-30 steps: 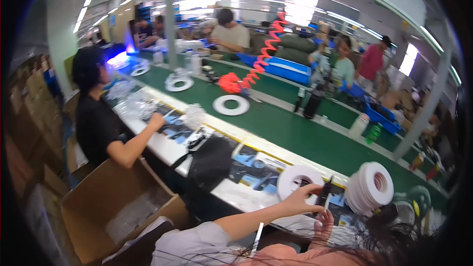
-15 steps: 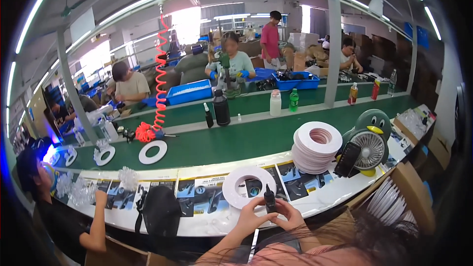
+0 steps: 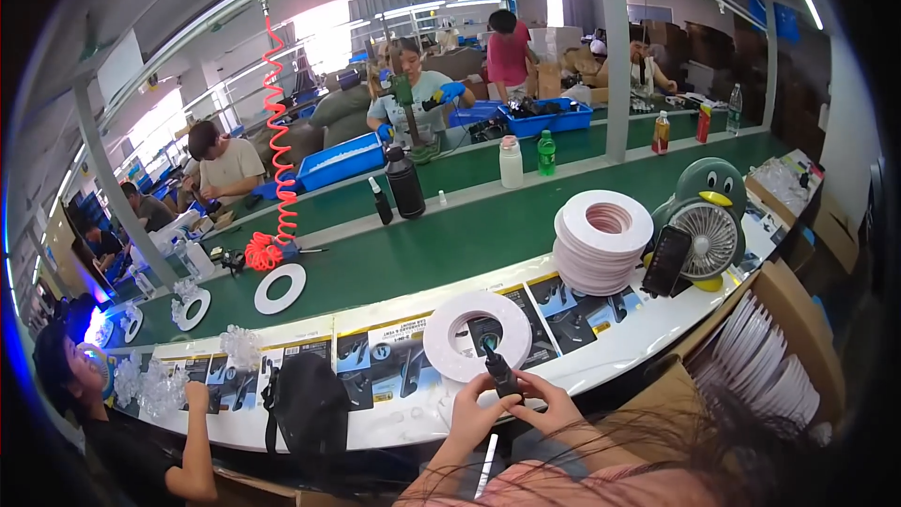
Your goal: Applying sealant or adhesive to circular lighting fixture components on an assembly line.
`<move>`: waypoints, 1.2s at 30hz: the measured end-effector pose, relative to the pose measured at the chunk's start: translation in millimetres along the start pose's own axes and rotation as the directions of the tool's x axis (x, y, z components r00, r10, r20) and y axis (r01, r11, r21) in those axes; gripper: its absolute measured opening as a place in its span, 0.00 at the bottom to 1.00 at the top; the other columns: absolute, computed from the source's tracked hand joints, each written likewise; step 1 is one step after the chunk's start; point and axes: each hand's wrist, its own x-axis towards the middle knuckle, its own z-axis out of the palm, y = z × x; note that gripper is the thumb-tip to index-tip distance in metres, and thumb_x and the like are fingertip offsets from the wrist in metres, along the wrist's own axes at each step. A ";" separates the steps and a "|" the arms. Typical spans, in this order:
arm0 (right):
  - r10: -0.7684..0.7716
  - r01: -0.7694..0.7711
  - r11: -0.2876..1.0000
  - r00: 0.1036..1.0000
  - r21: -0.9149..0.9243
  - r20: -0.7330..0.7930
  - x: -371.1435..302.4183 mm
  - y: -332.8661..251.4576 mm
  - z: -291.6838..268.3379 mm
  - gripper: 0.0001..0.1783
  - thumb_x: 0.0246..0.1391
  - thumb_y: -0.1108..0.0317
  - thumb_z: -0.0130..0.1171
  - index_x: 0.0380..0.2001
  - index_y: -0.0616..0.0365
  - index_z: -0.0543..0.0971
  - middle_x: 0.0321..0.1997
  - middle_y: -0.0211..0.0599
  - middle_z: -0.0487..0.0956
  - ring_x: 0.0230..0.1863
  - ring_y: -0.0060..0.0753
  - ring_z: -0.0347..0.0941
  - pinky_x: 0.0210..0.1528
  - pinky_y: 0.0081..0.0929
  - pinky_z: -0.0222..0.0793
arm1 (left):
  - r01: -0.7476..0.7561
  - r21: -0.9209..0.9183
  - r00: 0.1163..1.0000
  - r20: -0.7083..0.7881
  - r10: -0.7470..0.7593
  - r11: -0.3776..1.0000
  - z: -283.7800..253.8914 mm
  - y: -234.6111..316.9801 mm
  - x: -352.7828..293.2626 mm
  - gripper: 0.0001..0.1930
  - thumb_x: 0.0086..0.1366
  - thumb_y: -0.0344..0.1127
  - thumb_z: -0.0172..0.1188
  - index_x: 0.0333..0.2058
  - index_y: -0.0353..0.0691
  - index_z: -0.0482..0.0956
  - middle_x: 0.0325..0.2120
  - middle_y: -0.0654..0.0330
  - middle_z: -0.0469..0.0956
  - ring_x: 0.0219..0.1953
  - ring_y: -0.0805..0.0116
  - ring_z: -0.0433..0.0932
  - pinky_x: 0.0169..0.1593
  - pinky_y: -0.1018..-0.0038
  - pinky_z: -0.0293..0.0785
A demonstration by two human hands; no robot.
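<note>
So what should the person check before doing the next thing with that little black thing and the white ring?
1. Both hands on the small black device: ok, left hand and right hand grip it together.
2. White ring lies flat on the white shelf: ok, just beyond the device's tip.
3. Tip touching the ring: cannot tell, they overlap in the head view.
4. Spare rings handy: ok, the stack of white rings stands to the right.
5. Space on the left: ok, the black bag sits apart from the hands.
6. Neighbour's hand clear of the ring: ok, far left.
</note>
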 end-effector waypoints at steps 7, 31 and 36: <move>0.012 -0.017 0.994 0.999 0.107 0.045 -7.9 -3.9 -7.1 0.40 0.47 0.67 0.68 0.62 0.56 0.62 0.53 0.42 0.74 0.54 0.31 0.71 0.55 0.30 0.66 | 0.055 -0.168 0.994 0.105 -0.037 0.984 2.8 -7.1 -4.2 0.27 0.49 0.34 0.71 0.48 0.34 0.74 0.43 0.55 0.78 0.48 0.65 0.75 0.55 0.70 0.66; 0.185 0.078 0.786 0.917 0.613 -0.354 -15.7 15.6 -77.5 0.30 0.45 0.73 0.63 0.54 0.63 0.67 0.47 0.37 0.73 0.48 0.31 0.71 0.51 0.29 0.69 | -0.275 0.907 0.949 0.308 -0.058 0.319 -24.1 -1.2 58.0 0.39 0.45 0.43 0.70 0.56 0.39 0.65 0.42 0.52 0.76 0.51 0.55 0.73 0.65 0.49 0.48; 0.202 0.106 0.763 0.898 0.637 -0.391 -18.5 21.1 -88.0 0.30 0.48 0.70 0.62 0.55 0.63 0.67 0.47 0.35 0.73 0.47 0.28 0.70 0.49 0.26 0.67 | -0.349 0.889 0.919 0.387 -0.078 0.297 -19.8 -2.2 70.5 0.37 0.44 0.42 0.69 0.55 0.39 0.66 0.36 0.53 0.78 0.43 0.55 0.77 0.63 0.51 0.53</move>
